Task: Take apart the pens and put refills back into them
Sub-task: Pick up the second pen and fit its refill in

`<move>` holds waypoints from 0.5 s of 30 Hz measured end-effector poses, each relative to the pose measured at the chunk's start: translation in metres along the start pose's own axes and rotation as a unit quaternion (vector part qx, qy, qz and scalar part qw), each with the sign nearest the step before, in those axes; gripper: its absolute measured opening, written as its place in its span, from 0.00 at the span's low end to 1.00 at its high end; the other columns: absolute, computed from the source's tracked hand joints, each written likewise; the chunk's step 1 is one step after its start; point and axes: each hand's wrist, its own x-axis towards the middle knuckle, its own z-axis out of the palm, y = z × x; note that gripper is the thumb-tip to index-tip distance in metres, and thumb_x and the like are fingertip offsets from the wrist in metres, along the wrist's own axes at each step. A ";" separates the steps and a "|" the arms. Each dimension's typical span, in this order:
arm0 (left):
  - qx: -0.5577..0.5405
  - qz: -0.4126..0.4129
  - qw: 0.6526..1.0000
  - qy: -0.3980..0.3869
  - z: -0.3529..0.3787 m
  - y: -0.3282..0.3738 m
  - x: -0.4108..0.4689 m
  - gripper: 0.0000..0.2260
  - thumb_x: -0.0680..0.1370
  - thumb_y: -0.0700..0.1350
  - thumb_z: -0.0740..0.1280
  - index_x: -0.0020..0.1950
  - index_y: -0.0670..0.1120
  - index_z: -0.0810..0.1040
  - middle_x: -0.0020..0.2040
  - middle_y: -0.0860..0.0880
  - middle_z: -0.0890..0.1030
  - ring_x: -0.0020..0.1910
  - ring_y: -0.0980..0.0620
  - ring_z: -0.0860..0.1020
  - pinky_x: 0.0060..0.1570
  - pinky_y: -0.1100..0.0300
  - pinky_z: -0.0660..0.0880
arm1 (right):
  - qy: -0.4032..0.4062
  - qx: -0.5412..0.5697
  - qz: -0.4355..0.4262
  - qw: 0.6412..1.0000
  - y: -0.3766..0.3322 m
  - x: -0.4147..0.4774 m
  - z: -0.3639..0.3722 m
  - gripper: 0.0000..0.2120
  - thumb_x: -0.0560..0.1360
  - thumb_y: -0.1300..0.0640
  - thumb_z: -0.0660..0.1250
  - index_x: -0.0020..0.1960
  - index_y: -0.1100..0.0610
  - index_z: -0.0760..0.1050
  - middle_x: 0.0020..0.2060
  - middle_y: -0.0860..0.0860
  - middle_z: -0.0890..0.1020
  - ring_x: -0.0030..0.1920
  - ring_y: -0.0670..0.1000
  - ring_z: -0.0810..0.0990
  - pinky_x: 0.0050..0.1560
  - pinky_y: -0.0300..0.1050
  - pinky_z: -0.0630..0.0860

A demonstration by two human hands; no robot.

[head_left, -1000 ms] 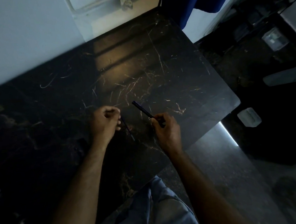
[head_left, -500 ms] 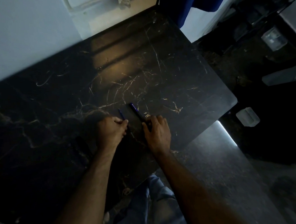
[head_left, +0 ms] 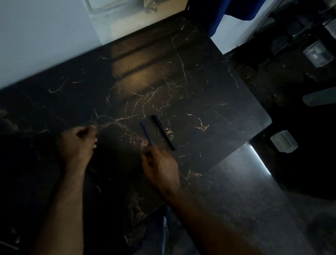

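A dark pen barrel [head_left: 163, 131] lies on the black marble table [head_left: 209, 91], slanting from upper left to lower right. A thin blue refill [head_left: 145, 132] lies just left of it, roughly parallel. My right hand [head_left: 161, 168] hovers below the refill's near end with its fingers loosely curled; nothing shows in it. My left hand [head_left: 78, 144] is well to the left of both parts, fingers curled into a loose fist, and any content is hidden. The scene is dim and the hands are blurred.
The table meets a pale wall [head_left: 36, 36] at the back and ends at a rounded corner on the right. A dark glossy floor [head_left: 241, 191] lies to the right, with a small white object [head_left: 284, 141] on it. Blue cloth [head_left: 225, 7] hangs at the top.
Both hands set the barrel and refill down on the table and drew back. My left hand moved away to the left; my right hand pulled toward me.
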 end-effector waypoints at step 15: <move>-0.067 -0.031 0.996 0.050 -0.011 -0.023 -0.006 0.06 0.82 0.48 0.71 0.47 0.49 0.84 0.33 0.50 0.80 0.19 0.65 0.76 0.17 0.72 0.69 | -0.172 -0.122 -0.075 0.975 -0.074 0.025 0.101 0.16 0.83 0.54 0.66 0.69 0.60 0.73 0.54 0.60 0.84 0.48 0.65 0.86 0.37 0.50 0.73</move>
